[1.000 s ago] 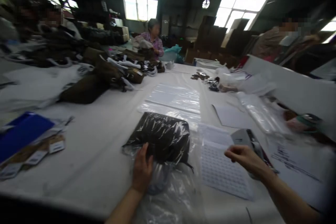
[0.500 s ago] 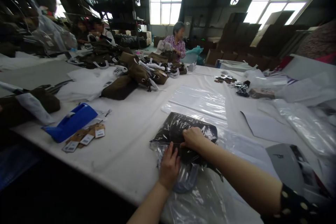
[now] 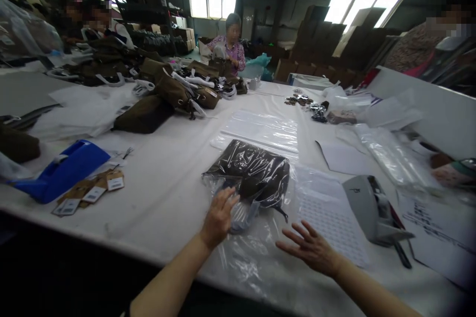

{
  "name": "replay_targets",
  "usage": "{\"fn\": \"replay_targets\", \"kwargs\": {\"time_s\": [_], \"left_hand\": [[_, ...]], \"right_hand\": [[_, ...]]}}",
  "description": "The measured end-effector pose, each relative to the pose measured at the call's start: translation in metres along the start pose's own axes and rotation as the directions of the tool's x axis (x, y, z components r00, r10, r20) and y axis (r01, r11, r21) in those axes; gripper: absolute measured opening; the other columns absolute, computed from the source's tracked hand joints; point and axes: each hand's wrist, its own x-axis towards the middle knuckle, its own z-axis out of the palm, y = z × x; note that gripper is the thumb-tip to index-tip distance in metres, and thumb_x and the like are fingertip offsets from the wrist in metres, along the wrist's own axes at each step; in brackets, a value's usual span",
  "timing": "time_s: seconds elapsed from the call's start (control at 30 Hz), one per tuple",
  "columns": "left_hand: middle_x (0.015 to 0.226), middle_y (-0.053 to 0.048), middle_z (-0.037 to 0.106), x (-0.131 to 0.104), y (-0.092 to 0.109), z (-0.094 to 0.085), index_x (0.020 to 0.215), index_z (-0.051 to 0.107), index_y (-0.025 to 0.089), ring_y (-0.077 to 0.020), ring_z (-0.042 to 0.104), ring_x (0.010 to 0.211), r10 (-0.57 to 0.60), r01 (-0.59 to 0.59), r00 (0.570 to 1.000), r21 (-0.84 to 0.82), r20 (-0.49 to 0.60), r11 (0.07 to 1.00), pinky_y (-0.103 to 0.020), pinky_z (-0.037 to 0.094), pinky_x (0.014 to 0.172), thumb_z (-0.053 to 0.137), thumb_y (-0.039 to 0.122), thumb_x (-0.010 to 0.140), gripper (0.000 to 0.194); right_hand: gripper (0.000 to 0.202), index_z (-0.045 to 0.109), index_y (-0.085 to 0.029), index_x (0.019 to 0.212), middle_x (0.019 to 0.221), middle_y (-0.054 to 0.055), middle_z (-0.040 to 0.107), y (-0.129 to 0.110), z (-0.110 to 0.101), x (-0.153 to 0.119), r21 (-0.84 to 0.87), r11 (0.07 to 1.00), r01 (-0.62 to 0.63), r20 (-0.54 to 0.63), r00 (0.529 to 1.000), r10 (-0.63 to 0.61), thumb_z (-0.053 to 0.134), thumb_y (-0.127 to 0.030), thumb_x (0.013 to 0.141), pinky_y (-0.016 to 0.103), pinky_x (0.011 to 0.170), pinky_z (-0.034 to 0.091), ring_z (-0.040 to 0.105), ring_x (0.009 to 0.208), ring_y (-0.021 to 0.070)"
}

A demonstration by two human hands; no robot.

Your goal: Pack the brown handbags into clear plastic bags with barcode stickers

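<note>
A dark bag in clear plastic (image 3: 256, 168) lies on the white table (image 3: 159, 173), its loose plastic end (image 3: 245, 262) spread toward the front edge. My left hand (image 3: 219, 215) rests at the lower left of the bag, on or just over the plastic, fingers bent and slightly apart; whether it pinches any film cannot be made out. Right of the loose plastic, my right hand (image 3: 310, 250) is open with fingers spread and nothing in it. A grey loop (image 3: 243, 218) shows through the plastic beside my left hand. Behind the bag lie flat clear bags (image 3: 260, 131).
A blue tape dispenser (image 3: 70, 166) and cardboard tags (image 3: 92, 193) sit at left, a grey dispenser (image 3: 375, 213) and printed sheet (image 3: 327, 223) at right. Brown bags (image 3: 148, 109) are piled behind. A person (image 3: 232, 49) works across the table; another person's hand (image 3: 453, 173) is at right.
My right hand has come off the bag and moved right and toward me, its fingers now spread. My left hand stays by the bag's lower left. The view has turned rightward.
</note>
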Motion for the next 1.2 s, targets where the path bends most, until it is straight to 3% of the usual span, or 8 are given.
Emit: {"fn": "replay_targets", "kwargs": {"time_s": [0.13, 0.27, 0.5, 0.73, 0.87, 1.0, 1.1, 1.2], "left_hand": [[0.134, -0.008, 0.049, -0.073, 0.038, -0.021, 0.14, 0.031, 0.02, -0.0209, 0.042, 0.126, 0.093, -0.07, 0.954, -0.092, 0.286, 0.993, -0.041, 0.04, 0.104, 0.039, 0.001, 0.07, 0.073], [0.124, -0.012, 0.057, -0.097, 0.052, -0.01, 0.124, 0.052, 0.018, -0.0278, 0.049, 0.119, -0.23, 0.294, 0.928, -0.195, 0.295, 0.936, -0.045, 0.041, 0.101, 0.052, 0.022, 0.075, 0.049], [0.06, -0.002, 0.064, -0.086, 0.035, -0.041, 0.075, 0.057, 0.018, -0.0165, 0.06, 0.058, -0.677, 0.785, 0.605, -0.457, 0.419, 0.418, -0.026, 0.048, 0.059, 0.032, 0.053, 0.088, 0.045], [0.054, 0.0, 0.06, -0.124, 0.031, -0.054, 0.065, 0.051, 0.018, -0.0154, 0.056, 0.053, -0.695, 0.857, 0.494, -0.427, 0.522, 0.288, -0.025, 0.043, 0.054, 0.037, 0.059, 0.083, 0.047], [0.069, -0.003, 0.067, -0.127, 0.035, -0.078, 0.079, 0.061, 0.017, -0.0177, 0.062, 0.066, -0.66, 0.821, 0.566, -0.409, 0.495, 0.398, -0.028, 0.049, 0.064, 0.041, 0.048, 0.086, 0.038], [0.103, -0.007, 0.067, -0.096, 0.051, -0.092, 0.103, 0.063, 0.021, -0.0208, 0.06, 0.1, -0.479, 0.477, 0.876, -0.231, 0.051, 0.848, -0.035, 0.046, 0.09, 0.043, 0.026, 0.089, 0.025], [0.127, -0.007, 0.056, -0.062, 0.055, -0.063, 0.128, 0.048, 0.02, -0.0241, 0.045, 0.123, -0.194, 0.194, 0.981, -0.035, 0.007, 0.98, -0.044, 0.036, 0.104, 0.041, 0.019, 0.089, 0.04], [0.139, -0.012, 0.043, -0.046, 0.045, -0.021, 0.138, 0.034, 0.013, -0.0293, 0.035, 0.131, -0.195, 0.187, 0.979, 0.133, 0.05, 0.973, -0.051, 0.034, 0.105, 0.045, 0.023, 0.088, 0.052]], "right_hand": [[0.031, 0.059, -0.02, 0.116, 0.113, 0.007, 0.064, 0.004, -0.008, 0.039, 0.442, 0.879, -0.178, 0.129, 0.983, 0.134, 0.04, -0.02, 0.091, 0.039, 0.102, 0.037, 0.054, 0.112, 0.0189], [0.044, 0.068, -0.02, 0.086, 0.086, 0.006, 0.07, 0.017, -0.033, 0.072, 0.535, 0.645, -0.545, 0.366, 0.838, 0.404, 0.027, -0.035, 0.095, 0.036, 0.086, 0.046, 0.063, 0.088, 0.0197], [0.048, 0.056, -0.019, 0.072, 0.062, 0.002, 0.066, -0.011, -0.062, 0.105, 0.603, 0.218, -0.768, 0.663, 0.633, 0.4, 0.024, -0.049, 0.093, 0.027, 0.057, 0.045, 0.062, 0.057, 0.0167], [0.025, 0.056, -0.021, 0.077, 0.076, 0.004, 0.062, -0.046, -0.052, 0.139, 0.367, 0.667, -0.649, 0.394, 0.758, 0.52, 0.043, -0.039, 0.089, 0.032, 0.067, 0.039, 0.056, 0.075, 0.0212], [0.031, 0.056, -0.021, 0.066, 0.068, 0.004, 0.059, -0.042, -0.041, 0.161, 0.256, 0.734, -0.628, 0.348, 0.769, 0.537, 0.044, -0.039, 0.089, 0.032, 0.067, 0.038, 0.054, 0.073, 0.0213], [0.027, 0.059, -0.022, 0.065, 0.066, 0.003, 0.06, -0.037, -0.037, 0.174, 0.137, 0.707, -0.694, 0.408, 0.69, 0.598, 0.053, -0.041, 0.084, 0.03, 0.06, 0.036, 0.056, 0.067, 0.0206], [0.025, 0.061, -0.022, 0.069, 0.066, 0.003, 0.06, -0.036, -0.035, 0.175, 0.083, 0.716, -0.693, 0.419, 0.676, 0.606, 0.055, -0.041, 0.083, 0.03, 0.06, 0.038, 0.057, 0.068, 0.021], [0.018, 0.064, -0.024, 0.098, 0.089, 0.007, 0.065, -0.037, -0.029, 0.174, 0.109, 0.812, -0.574, 0.352, 0.786, 0.509, 0.057, -0.029, 0.083, 0.032, 0.071, 0.042, 0.058, 0.084, 0.0236]]}}
